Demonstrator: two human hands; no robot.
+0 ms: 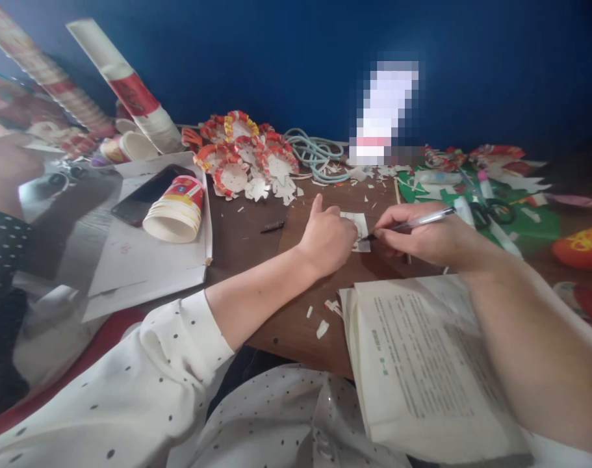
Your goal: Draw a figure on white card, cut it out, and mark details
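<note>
A small piece of white paper [362, 223] lies on the brown table, partly covered by my left hand [329, 239]. The fingers of that hand are curled in and hold the paper down at its left side. With my right hand [422, 240] I grip a pen [426, 218], its tip at the right edge of the paper. A black pen cap [273, 227] rests to the left of my left hand. Below my right hand is a folded, printed booklet [417, 351], which my right forearm partly covers.
Red-and-white cut paper cups [249, 153] are heaped at the back beside a pale blue cable [315, 153]. Stacked cups [173, 211] and a dark phone [147, 195] lie at the left, near another person's arm [6, 169]. Scissors [495, 211] lie on a green mat [539, 224].
</note>
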